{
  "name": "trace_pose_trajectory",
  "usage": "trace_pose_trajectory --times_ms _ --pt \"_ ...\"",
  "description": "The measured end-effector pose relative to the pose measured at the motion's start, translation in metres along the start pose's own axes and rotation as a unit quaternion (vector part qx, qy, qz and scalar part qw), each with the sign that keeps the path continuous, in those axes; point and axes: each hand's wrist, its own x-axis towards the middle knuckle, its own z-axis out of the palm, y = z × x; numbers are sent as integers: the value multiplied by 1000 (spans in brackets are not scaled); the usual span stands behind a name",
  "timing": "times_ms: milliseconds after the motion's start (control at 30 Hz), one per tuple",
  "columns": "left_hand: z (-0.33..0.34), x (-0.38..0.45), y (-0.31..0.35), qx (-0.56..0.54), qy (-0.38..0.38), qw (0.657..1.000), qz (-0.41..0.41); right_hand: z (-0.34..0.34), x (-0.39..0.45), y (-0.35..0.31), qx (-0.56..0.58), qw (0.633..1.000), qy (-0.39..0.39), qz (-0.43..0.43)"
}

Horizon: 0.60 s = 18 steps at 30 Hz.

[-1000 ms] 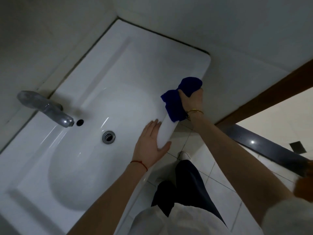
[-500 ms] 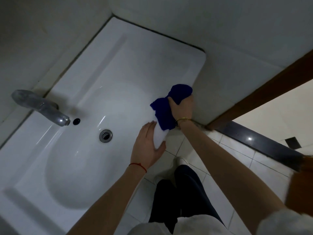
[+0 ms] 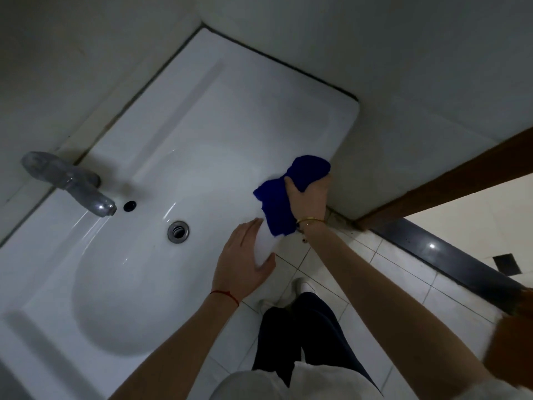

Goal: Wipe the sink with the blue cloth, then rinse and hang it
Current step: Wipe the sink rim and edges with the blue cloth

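Note:
A white ceramic sink [image 3: 202,116] fills the left and middle of the view, set into a wall corner. The bunched blue cloth [image 3: 277,203] lies over the sink's front rim on the right. My right hand [image 3: 310,197] grips the cloth from the outer side of the rim, thumb over the fabric. My left hand [image 3: 245,261] rests flat on the front rim just left of the cloth, fingers straight toward the basin and thumb hooked over the edge.
A metal tap [image 3: 72,183] juts over the basin at the left, with an overflow hole [image 3: 129,205] and drain [image 3: 178,231] beside it. Walls close in behind and right. Tiled floor [image 3: 403,284], my legs and a dark door threshold [image 3: 450,255] lie lower right.
My right hand slid the cloth along the front rim toward my left hand. The left hand stayed on the rim.

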Motion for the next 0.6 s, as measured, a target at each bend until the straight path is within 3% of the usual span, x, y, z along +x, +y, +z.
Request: trace_pose_trajectory --times_ms 167,267,500,600 --pt "-10 -3 10 37 -2 999 12 -19 65 -29 -135 990 28 26" --pt "-11 -2 13 48 0 999 9 -19 73 -31 -148 987 61 29" --pt "-7 -3 9 74 -2 997 12 1 9 -7 31 999 13 42" --pt "-7 -4 9 68 0 998 -1 -1 10 -3 49 997 -15 62"
